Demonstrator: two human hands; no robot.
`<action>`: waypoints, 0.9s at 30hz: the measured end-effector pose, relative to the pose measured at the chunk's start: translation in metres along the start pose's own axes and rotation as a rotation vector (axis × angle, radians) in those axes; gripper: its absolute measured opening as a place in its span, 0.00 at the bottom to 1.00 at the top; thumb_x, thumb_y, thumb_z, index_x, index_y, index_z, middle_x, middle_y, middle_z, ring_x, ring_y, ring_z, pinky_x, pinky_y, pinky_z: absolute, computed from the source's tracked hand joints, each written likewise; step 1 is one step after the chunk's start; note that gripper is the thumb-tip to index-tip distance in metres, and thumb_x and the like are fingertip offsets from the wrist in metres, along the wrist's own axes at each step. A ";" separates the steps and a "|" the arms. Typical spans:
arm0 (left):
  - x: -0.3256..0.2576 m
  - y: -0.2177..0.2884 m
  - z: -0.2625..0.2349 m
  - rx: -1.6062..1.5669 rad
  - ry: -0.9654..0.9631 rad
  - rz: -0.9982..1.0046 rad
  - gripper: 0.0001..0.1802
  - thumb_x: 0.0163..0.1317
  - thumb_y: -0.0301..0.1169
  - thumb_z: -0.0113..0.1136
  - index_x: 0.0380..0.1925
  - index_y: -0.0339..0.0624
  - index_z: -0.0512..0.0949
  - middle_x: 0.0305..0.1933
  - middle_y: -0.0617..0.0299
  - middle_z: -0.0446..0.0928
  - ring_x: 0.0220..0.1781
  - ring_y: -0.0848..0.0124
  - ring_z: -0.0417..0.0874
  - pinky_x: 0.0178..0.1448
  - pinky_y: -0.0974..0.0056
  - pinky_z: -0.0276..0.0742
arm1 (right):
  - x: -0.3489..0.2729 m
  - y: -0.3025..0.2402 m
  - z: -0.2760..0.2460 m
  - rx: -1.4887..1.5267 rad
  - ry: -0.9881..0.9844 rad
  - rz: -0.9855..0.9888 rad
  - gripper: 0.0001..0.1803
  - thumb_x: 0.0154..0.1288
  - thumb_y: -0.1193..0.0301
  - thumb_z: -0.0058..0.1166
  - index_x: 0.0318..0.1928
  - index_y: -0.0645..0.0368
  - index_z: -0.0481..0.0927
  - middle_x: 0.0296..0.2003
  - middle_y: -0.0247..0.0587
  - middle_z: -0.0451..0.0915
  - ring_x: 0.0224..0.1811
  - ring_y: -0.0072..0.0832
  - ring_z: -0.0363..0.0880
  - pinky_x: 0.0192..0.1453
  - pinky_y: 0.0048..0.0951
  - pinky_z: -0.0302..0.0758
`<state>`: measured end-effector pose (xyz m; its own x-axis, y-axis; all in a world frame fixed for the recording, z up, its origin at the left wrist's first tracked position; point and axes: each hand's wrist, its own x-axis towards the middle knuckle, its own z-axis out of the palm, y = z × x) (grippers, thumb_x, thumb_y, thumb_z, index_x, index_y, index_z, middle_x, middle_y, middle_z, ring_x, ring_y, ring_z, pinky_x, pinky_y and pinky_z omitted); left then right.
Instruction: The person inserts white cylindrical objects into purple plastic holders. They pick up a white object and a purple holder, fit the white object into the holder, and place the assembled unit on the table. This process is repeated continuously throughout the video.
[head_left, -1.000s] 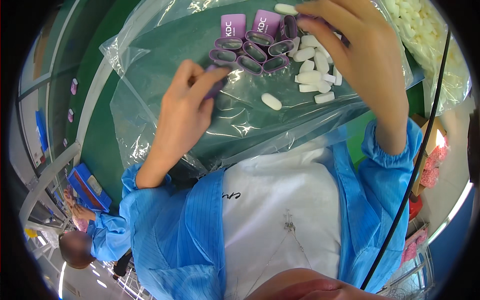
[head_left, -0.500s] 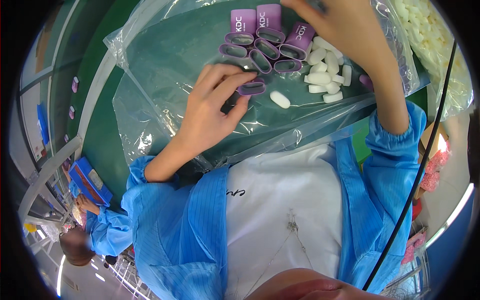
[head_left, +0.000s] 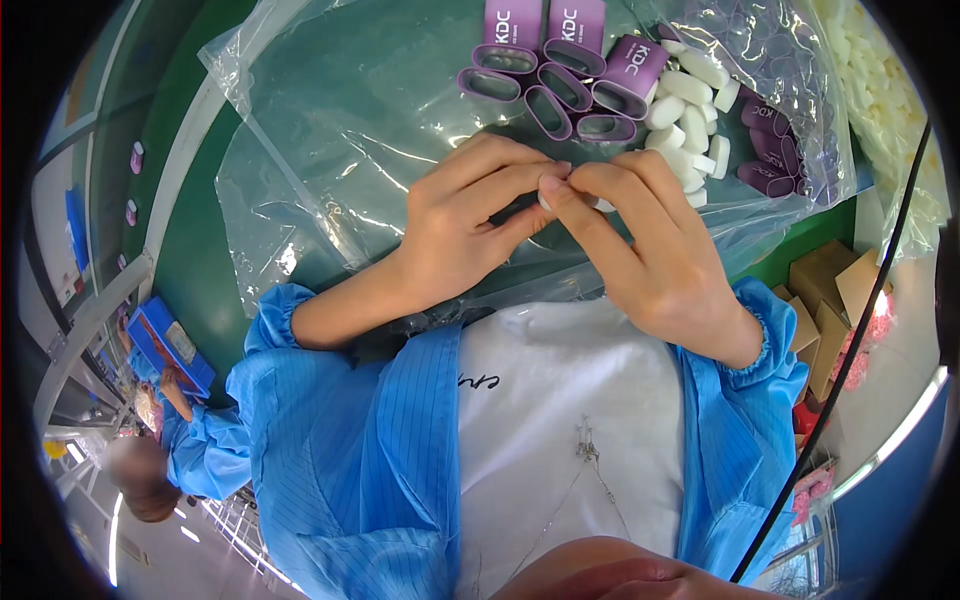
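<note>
My left hand (head_left: pixel 455 225) and my right hand (head_left: pixel 660 250) meet above the clear plastic sheet (head_left: pixel 370 190), fingertips touching. The fingers of my left hand are closed where a short oval purple sleeve stood a moment ago; that sleeve is now hidden by them. Thumb and fingers of my right hand are pinched together, and a bit of a white oval piece (head_left: pixel 544 201) peeks out at their tips. Just beyond stand several open-topped purple sleeves (head_left: pixel 606 128), some lying with their printed side up. Beside them is a loose pile of white oval pieces (head_left: pixel 685 88).
A clear bag with more purple sleeves (head_left: pixel 772 150) lies at the right. Behind it is a bag of pale pieces (head_left: pixel 880 110). Cardboard boxes (head_left: pixel 825 300) stand lower right. At far left a co-worker's hand (head_left: pixel 175 388) is by a blue tray (head_left: pixel 160 340).
My right hand has come down from the far side of the pile to meet my left. My left hand has moved slightly right, and the purple sleeve at its fingers is out of sight.
</note>
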<state>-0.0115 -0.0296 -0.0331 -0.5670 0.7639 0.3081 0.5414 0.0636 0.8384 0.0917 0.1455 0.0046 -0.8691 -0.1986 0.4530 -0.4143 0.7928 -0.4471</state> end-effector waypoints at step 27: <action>-0.003 -0.007 0.001 -0.045 -0.034 0.023 0.20 0.49 0.21 0.77 0.45 0.32 0.87 0.43 0.53 0.85 0.43 0.60 0.85 0.47 0.60 0.81 | -0.019 0.025 0.018 0.065 0.179 -0.106 0.22 0.40 0.76 0.62 0.42 0.71 0.83 0.39 0.50 0.81 0.36 0.40 0.81 0.34 0.33 0.81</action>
<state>-0.0136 -0.0316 -0.0405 -0.5329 0.7864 0.3124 0.5249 0.0176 0.8510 0.0932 0.1583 -0.0294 -0.7603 -0.1690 0.6272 -0.5226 0.7327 -0.4360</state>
